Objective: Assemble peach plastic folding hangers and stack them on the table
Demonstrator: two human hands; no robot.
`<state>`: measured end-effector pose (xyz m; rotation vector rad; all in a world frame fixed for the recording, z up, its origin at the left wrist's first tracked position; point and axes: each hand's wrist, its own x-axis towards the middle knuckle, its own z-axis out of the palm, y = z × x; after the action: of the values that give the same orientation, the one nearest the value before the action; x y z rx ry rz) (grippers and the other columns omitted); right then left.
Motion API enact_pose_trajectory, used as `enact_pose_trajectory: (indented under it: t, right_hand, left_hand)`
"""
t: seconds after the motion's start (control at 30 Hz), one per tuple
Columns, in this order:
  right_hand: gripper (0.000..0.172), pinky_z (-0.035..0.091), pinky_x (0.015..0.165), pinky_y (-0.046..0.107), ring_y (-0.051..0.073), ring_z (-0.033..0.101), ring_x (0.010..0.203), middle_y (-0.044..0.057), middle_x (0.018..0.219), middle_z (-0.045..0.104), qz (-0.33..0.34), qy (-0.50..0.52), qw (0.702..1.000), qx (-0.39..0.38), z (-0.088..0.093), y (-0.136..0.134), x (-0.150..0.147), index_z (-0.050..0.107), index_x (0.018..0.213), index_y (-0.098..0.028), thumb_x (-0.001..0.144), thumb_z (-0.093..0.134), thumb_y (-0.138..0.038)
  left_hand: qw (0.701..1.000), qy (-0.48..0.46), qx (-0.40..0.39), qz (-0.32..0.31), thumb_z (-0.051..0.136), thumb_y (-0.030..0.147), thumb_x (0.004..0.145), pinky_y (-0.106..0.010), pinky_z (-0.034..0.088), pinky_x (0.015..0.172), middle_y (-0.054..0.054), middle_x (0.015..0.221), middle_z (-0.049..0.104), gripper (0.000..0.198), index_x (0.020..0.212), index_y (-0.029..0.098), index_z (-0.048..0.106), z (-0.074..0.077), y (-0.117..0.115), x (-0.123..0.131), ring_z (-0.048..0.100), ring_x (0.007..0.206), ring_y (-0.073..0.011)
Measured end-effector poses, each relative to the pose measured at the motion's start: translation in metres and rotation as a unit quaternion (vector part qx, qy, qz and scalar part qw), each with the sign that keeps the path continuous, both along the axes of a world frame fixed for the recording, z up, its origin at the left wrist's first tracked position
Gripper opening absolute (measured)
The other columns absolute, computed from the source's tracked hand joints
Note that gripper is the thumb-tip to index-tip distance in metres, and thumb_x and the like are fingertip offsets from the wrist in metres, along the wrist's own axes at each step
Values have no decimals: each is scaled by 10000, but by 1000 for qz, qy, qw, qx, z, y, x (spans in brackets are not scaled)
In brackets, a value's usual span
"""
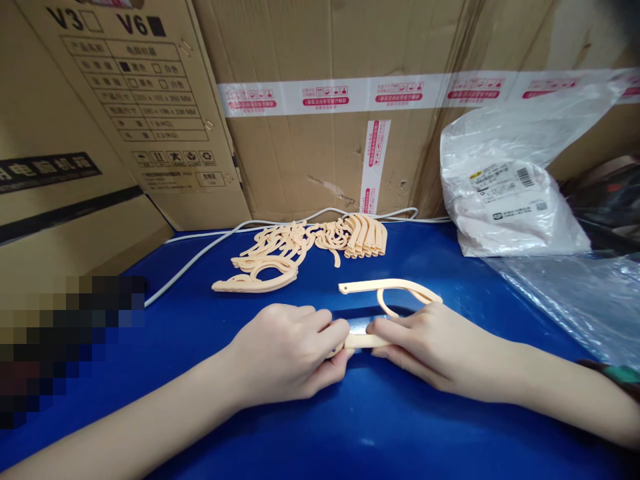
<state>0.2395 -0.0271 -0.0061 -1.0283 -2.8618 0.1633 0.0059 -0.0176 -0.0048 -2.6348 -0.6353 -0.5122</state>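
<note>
1. A pale cream piece [364, 341] is held just above or on the counter [350, 427], at the near middle; which of the two cannot be told.
2. By the left hand [300, 350], the piece's left end is pinched, the grip being closed with thumb and fingers folded round it.
3. By the right hand [435, 347], the other end is covered; that grip is closed on it too, between thumb and fingers.
4. Just beyond the right hand, a long curved arm [375, 286] with a hole at its left end is seen, with a thin curved strip [385, 303] below it. Whether the two are joined is not shown.
5. Farther off, loose parts are laid out: a stack of long curved pieces [257, 283] at left, a tangle of hook-like pieces [333, 235] in the middle and a tidy row of bent pieces [367, 237] at right.
6. The work is judged to be under way, with one piece being handled and many parts left. Whether any in the left stack have been finished cannot be told.
7. The far side is bounded by a cardboard box [320, 153], with a plastic bag [505, 200] at right.
</note>
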Motion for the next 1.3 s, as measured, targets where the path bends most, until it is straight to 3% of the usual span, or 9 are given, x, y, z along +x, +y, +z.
enact_pose_trajectory:
  t: [0.47,0.77,0.9,1.1,1.3]
  right_hand:
    - [266,292,529,252,112,528,545,-4,692,589,9,-10,1000,-11,0,0,1,501,871,-198,1009,308,-319]
    - [239,319,533,253,116,540,550,-3,698,601,15,-15,1000,-11,0,1,1,515,898,-197,1002,317,-282]
    - [271,366,562,269,136,574,597,15,745,637,12,24,999,30,-4,3,1,546,911,-183,1003,312,-284]
    - [239,458,723,287,167,667,804,58,963,708,32,88,990,104,-6,6,4,547,1145,-164,980,391,-238]
    - [204,462,680,286,165,627,736,54,801,670,34,121,972,200,0,9,9,600,1032,-150,963,433,-247]
  left_hand:
    - [1000,0,-10,-4,424,258,905,-290,244,438,47,543,494,241,676,207,477,0,0,0,482,448,-124]
    - [996,8,-86,-9,431,266,905,-270,243,446,49,560,510,224,694,203,473,3,4,-2,490,463,-116]
    - [994,7,-110,8,423,253,913,-260,253,463,49,591,535,226,698,196,460,6,5,-3,508,485,-107]
    - [994,-9,-98,51,440,250,904,-266,245,467,49,593,536,208,705,191,452,9,7,-6,536,501,-113]
    - [995,-9,-69,66,410,273,925,-251,263,490,54,550,508,247,697,190,455,13,10,-10,497,475,-107]
